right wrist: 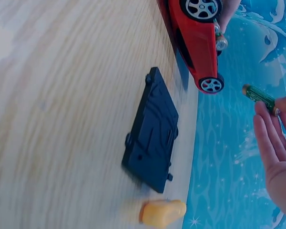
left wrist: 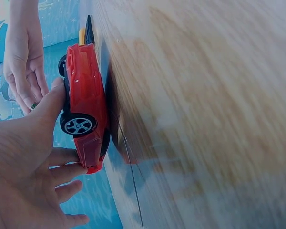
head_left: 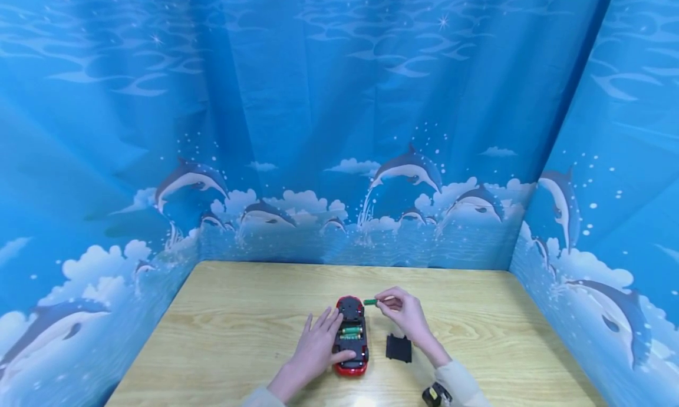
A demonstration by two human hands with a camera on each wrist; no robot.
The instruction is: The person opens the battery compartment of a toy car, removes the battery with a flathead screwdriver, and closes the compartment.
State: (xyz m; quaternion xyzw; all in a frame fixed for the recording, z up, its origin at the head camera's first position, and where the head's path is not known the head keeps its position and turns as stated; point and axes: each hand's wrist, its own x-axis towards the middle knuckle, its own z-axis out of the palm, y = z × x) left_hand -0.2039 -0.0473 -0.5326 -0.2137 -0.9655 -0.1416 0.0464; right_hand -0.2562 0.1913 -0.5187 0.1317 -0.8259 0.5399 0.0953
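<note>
A red toy car (head_left: 351, 369) lies upside down on the table, its black underside facing up. Green batteries (head_left: 350, 330) sit side by side in its uncovered compartment. My left hand (head_left: 317, 343) rests along the car's left side, fingers spread and fairly straight, thumb across the underside. Beyond the car's right front corner, my right hand (head_left: 407, 315) pinches a loose green battery (right wrist: 259, 95) by one end between thumb and fingers, apart from the car. A black battery cover (head_left: 399, 348) lies right of the car, below the right hand.
A small black item with a yellow mark (head_left: 435, 394) lies near the right sleeve at the front. In the right wrist view, a rounded orange-yellow object (right wrist: 162, 213) is beside the cover. A blue dolphin-print curtain (head_left: 339, 130) surrounds the wooden table (head_left: 239, 313).
</note>
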